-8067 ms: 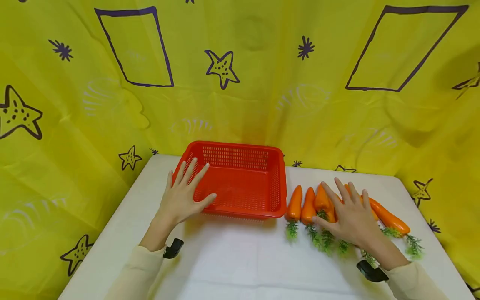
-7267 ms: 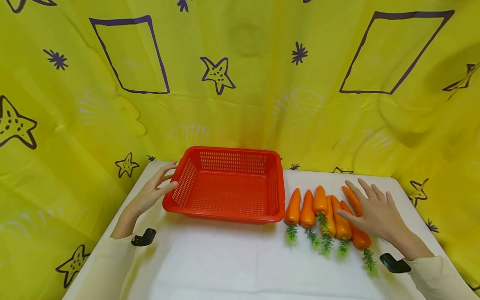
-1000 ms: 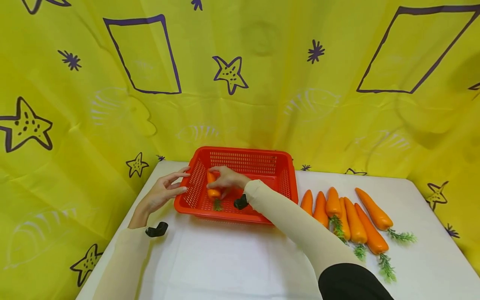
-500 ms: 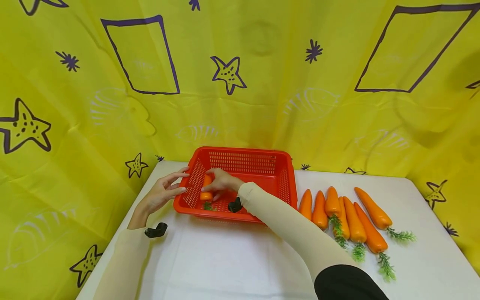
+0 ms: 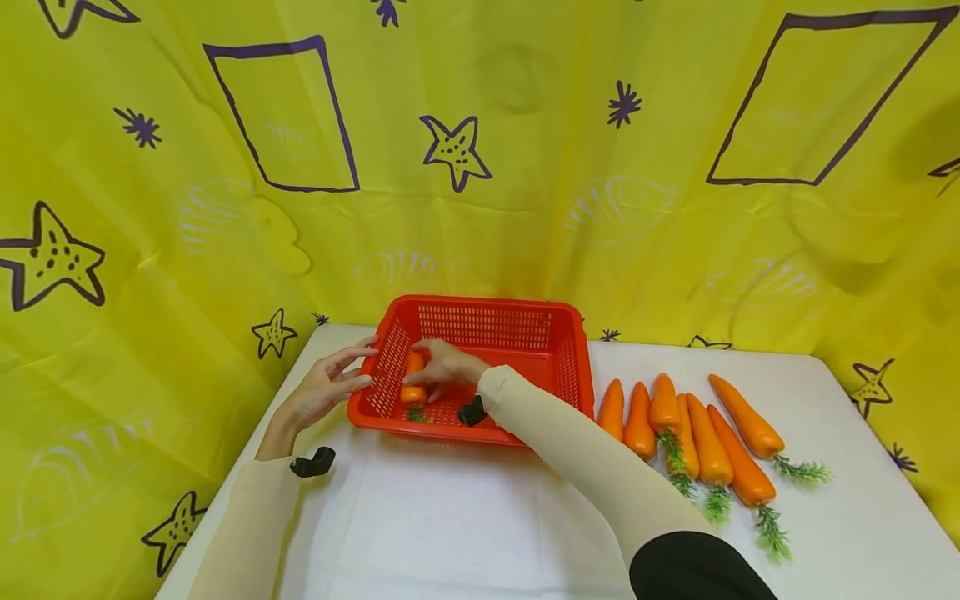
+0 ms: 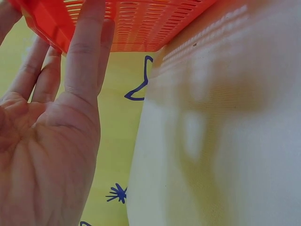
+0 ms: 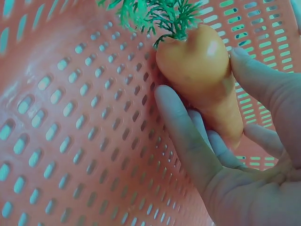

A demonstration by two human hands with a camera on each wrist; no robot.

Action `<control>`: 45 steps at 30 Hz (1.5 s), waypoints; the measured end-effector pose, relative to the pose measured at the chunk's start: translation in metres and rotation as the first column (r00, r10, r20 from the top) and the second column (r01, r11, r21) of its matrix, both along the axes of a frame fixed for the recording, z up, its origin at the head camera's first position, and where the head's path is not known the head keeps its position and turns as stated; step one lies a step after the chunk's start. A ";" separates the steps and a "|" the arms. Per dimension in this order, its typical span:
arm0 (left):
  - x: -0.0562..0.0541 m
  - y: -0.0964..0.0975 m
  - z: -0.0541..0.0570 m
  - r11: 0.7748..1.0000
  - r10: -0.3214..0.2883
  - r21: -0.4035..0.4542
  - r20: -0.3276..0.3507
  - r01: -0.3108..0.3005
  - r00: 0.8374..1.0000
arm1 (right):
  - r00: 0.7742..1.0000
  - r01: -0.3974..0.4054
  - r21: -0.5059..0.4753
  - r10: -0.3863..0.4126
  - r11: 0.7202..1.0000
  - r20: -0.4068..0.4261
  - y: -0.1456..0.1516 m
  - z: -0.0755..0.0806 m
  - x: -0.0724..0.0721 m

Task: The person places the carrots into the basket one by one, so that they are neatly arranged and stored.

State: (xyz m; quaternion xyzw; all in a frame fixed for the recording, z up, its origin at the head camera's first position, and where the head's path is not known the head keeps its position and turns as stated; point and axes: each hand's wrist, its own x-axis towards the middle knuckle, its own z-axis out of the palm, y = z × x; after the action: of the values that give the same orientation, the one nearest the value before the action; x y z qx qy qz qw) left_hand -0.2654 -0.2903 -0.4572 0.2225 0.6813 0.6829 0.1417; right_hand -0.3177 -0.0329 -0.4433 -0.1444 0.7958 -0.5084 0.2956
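The red plastic basket (image 5: 487,302) stands at the back of the table with one carrot (image 5: 412,393) lying near its left inner wall. My right hand (image 5: 450,365) reaches in from the right and grips that carrot. In the right wrist view the thumb (image 7: 258,70) presses one side of the carrot (image 7: 193,66) and the fingers lie along the other, above the perforated floor. Green leaves (image 7: 174,16) sprout from its thick end. Fairly straight fingers of my left hand (image 5: 322,390) touch the outside of the basket's left end; in the left wrist view they lie against the slotted wall (image 6: 146,23).
Several more carrots (image 5: 708,437) lie in a loose group right of the basket, leafy ends towards me. One carrot (image 5: 746,417) sits slightly apart. A yellow patterned curtain (image 5: 517,167) hangs behind and beside the white table (image 5: 450,517).
Since the earliest frames, my right hand has come from the carrots into the basket with one carrot. Over the last second it shifted that carrot left towards the wall. My left hand stays put.
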 end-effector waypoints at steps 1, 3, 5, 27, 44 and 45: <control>0.000 0.001 0.000 1.000 0.001 -0.001 0.001 -0.001 1.000 | 1.000 -0.003 0.004 0.003 1.000 -0.001 0.002 0.000 0.000; 0.000 0.003 -0.001 1.000 -0.001 -0.005 0.001 0.001 1.000 | 1.000 -0.015 0.003 0.015 1.000 0.007 0.006 0.000 0.001; 0.000 0.004 -0.003 1.000 -0.002 -0.006 0.002 0.002 1.000 | 1.000 -0.029 0.004 0.029 1.000 0.013 0.011 0.001 0.001; -0.005 -0.002 -0.007 1.000 -0.015 -0.013 0.021 0.015 1.000 | 0.987 -0.111 0.053 0.116 0.992 -0.110 0.143 0.084 0.022; 0.001 -0.002 -0.002 0.999 -0.050 0.016 0.003 0.050 0.999 | 0.986 0.065 -0.001 -0.064 0.998 -0.151 0.314 0.118 0.077; 0.001 -0.002 -0.002 0.999 -0.050 0.018 0.003 0.050 0.999 | 0.985 0.080 -0.003 -0.080 0.997 -0.151 0.324 0.119 0.081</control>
State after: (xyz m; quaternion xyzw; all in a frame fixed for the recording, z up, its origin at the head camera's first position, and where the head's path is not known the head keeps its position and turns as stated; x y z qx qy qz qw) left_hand -0.2647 -0.2920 -0.4590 0.2394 0.6692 0.6855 0.1579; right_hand -0.2366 0.2909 -0.3247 -0.1501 0.8218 -0.5063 0.2138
